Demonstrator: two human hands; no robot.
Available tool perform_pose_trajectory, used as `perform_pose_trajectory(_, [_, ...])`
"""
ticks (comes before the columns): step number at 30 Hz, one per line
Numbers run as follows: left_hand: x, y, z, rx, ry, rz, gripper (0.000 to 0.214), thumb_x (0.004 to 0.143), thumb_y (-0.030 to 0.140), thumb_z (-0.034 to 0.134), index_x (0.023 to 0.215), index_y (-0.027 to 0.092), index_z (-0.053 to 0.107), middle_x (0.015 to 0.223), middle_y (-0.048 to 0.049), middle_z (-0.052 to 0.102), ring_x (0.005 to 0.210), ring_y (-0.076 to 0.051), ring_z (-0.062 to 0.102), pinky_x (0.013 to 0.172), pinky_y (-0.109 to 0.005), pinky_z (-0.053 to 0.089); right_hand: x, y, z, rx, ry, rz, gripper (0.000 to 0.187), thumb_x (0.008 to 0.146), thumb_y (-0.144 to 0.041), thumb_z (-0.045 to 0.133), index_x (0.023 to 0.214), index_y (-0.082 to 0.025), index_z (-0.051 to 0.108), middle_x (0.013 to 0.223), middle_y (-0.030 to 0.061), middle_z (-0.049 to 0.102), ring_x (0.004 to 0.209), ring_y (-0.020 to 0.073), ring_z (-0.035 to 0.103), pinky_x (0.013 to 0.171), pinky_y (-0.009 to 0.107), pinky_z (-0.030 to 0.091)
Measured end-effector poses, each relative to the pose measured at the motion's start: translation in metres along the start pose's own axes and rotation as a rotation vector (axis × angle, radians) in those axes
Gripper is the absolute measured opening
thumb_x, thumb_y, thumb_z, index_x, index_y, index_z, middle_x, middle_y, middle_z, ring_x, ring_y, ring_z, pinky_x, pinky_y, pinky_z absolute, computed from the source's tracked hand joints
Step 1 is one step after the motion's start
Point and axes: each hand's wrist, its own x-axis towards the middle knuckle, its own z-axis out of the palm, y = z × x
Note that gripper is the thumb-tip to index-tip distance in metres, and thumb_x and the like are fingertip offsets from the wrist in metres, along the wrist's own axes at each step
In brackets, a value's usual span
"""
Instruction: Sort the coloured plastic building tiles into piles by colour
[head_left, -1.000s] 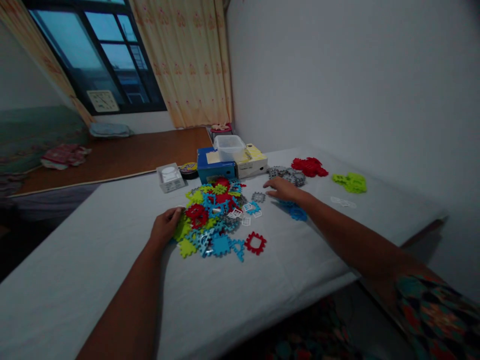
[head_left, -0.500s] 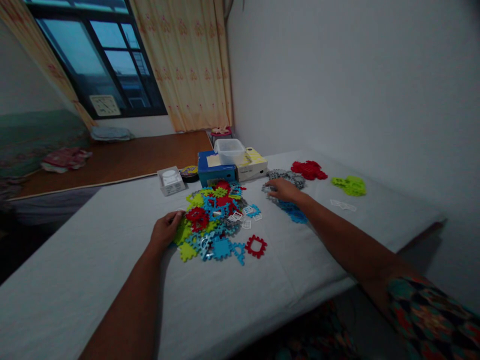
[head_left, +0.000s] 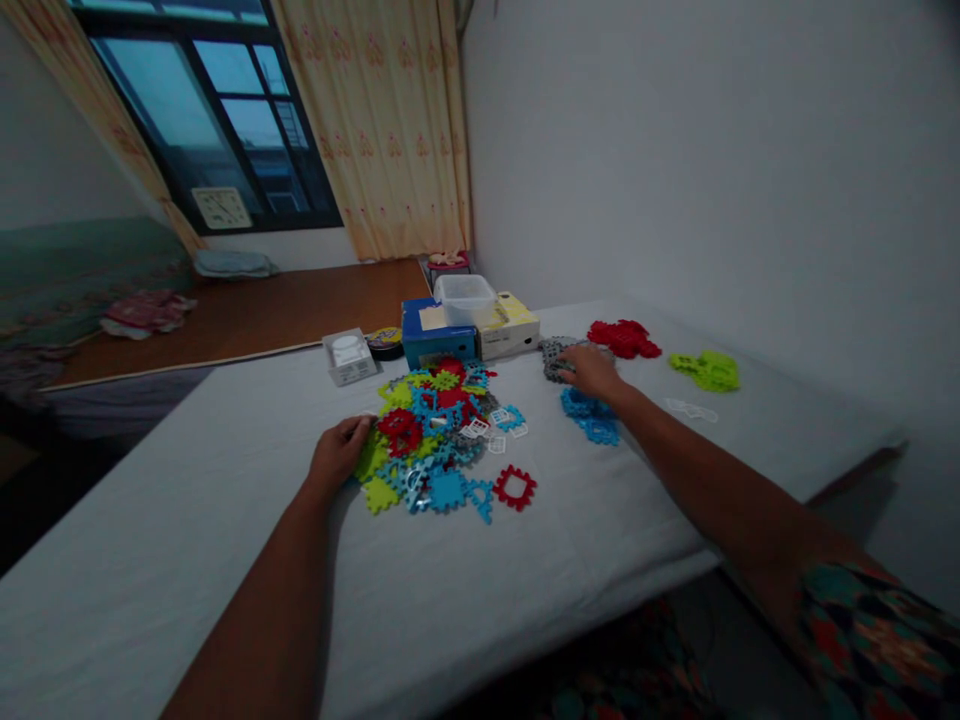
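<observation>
A mixed pile of toothed plastic building pieces (head_left: 448, 490), blue, red, green and grey, lies on the table in front of me. My left hand (head_left: 339, 455) rests at the pile's left edge with its fingers curled in beside the green pieces; what they may hold is hidden. My right hand (head_left: 594, 372) reaches across to a grey heap of pieces (head_left: 556, 358), its fingers apart and touching the top. Just below that hand sits a blue heap (head_left: 591, 415). Small white window-shaped pieces (head_left: 496, 444) and a red square frame (head_left: 515, 488) lie at the mixed pile's right.
Farther right are a red heap (head_left: 624, 338), a green heap (head_left: 706, 371) and a white piece (head_left: 691, 410). Behind the mixed pile stand a blue box (head_left: 439, 345), a yellow-white box (head_left: 514, 335), a clear tub (head_left: 465, 298), a small white box (head_left: 349, 358) and a round tin (head_left: 385, 345).
My right hand has moved slightly right onto the grey heap; the grey piece at its fingertips now merges with that heap. More of the blue heap shows. My left hand stays by the pile.
</observation>
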Motion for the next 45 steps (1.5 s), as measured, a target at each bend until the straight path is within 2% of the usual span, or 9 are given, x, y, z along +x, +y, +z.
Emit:
perform_pose_trajectory(4, [0.001, -0.002, 0.001, 0.016, 0.006, 0.01, 0.054, 0.082, 0.053, 0.047, 0.109, 0.015, 0.074, 0.108, -0.0098, 0.076, 0.101, -0.026, 0.069, 0.091, -0.034, 0.052, -0.012, -0.059, 0.008, 0.156, -0.181, -0.363, 0.035, 0.09, -0.03, 0.061, 0.123, -0.02, 0.065, 0.124, 0.0114, 0.067, 0.115, 0.0272, 0.057, 0.099, 0.04, 0.044])
perform_pose_trajectory(9, [0.0, -0.001, 0.001, 0.029, 0.003, -0.012, 0.052, 0.082, 0.053, 0.048, 0.109, 0.017, 0.074, 0.106, -0.008, 0.076, 0.096, -0.026, 0.07, 0.087, -0.033, 0.053, -0.025, -0.086, 0.026, 0.232, -0.296, -0.412, 0.047, 0.082, -0.032, 0.072, 0.126, -0.019, 0.063, 0.122, 0.0127, 0.066, 0.113, 0.0298, 0.058, 0.095, 0.041, 0.046])
perform_pose_trajectory(14, [0.0, 0.0, 0.001, 0.019, 0.006, 0.0, 0.053, 0.082, 0.052, 0.048, 0.109, 0.016, 0.074, 0.107, -0.0088, 0.076, 0.098, -0.026, 0.07, 0.089, -0.033, 0.053, -0.031, -0.075, 0.036, 0.406, -0.07, -0.509, 0.063, 0.074, -0.028, 0.079, 0.132, -0.017, 0.056, 0.125, 0.0148, 0.06, 0.115, 0.0268, 0.056, 0.099, 0.041, 0.046])
perform_pose_trajectory(20, [-0.001, 0.002, -0.001, 0.024, 0.001, -0.022, 0.054, 0.082, 0.053, 0.048, 0.11, 0.015, 0.074, 0.106, -0.0087, 0.076, 0.099, -0.026, 0.069, 0.087, -0.033, 0.053, -0.039, -0.084, 0.028, 0.311, 0.135, -0.691, 0.056, 0.083, -0.006, 0.06, 0.136, -0.019, 0.051, 0.136, 0.0158, 0.054, 0.122, 0.0257, 0.051, 0.102, 0.044, 0.043])
perform_pose_trajectory(25, [-0.002, 0.002, -0.002, 0.046, -0.005, -0.031, 0.054, 0.082, 0.054, 0.048, 0.11, 0.016, 0.074, 0.109, -0.008, 0.076, 0.1, -0.026, 0.069, 0.09, -0.034, 0.052, -0.038, -0.079, 0.014, 0.317, 0.202, -0.585, 0.048, 0.083, -0.033, 0.072, 0.127, -0.017, 0.059, 0.126, 0.0155, 0.063, 0.114, 0.0289, 0.056, 0.098, 0.047, 0.045])
perform_pose_trajectory(30, [-0.002, 0.005, -0.003, 0.056, -0.002, -0.015, 0.052, 0.082, 0.053, 0.048, 0.109, 0.017, 0.075, 0.107, -0.0079, 0.076, 0.099, -0.026, 0.069, 0.09, -0.033, 0.052, -0.03, -0.036, -0.019, 0.447, 0.318, -0.293, 0.045, 0.081, -0.04, 0.073, 0.12, -0.02, 0.065, 0.119, 0.0109, 0.067, 0.112, 0.027, 0.06, 0.099, 0.045, 0.046])
perform_pose_trajectory(34, [-0.002, 0.006, -0.003, 0.069, 0.011, -0.019, 0.05, 0.081, 0.053, 0.048, 0.105, 0.018, 0.076, 0.099, -0.0069, 0.077, 0.091, -0.025, 0.07, 0.084, -0.033, 0.054, -0.036, 0.01, -0.04, 0.452, 0.157, -0.124, 0.043, 0.076, -0.039, 0.075, 0.114, -0.021, 0.069, 0.115, 0.0085, 0.07, 0.106, 0.0264, 0.064, 0.095, 0.043, 0.049])
perform_pose_trajectory(37, [-0.002, 0.006, -0.003, 0.07, 0.007, -0.03, 0.05, 0.082, 0.052, 0.048, 0.107, 0.018, 0.076, 0.094, -0.0064, 0.078, 0.086, -0.024, 0.071, 0.081, -0.033, 0.055, -0.049, 0.033, -0.035, 0.409, 0.041, -0.048, 0.043, 0.074, -0.039, 0.075, 0.113, -0.021, 0.07, 0.114, 0.0089, 0.071, 0.105, 0.0279, 0.065, 0.092, 0.043, 0.051])
perform_pose_trajectory(45, [-0.003, 0.008, -0.004, 0.088, -0.002, -0.02, 0.054, 0.082, 0.053, 0.046, 0.11, 0.017, 0.074, 0.101, -0.0071, 0.077, 0.092, -0.025, 0.07, 0.082, -0.03, 0.054, -0.061, 0.041, -0.021, 0.306, -0.037, -0.08, 0.043, 0.075, -0.043, 0.074, 0.112, -0.022, 0.071, 0.115, 0.0098, 0.071, 0.109, 0.0304, 0.063, 0.095, 0.045, 0.049])
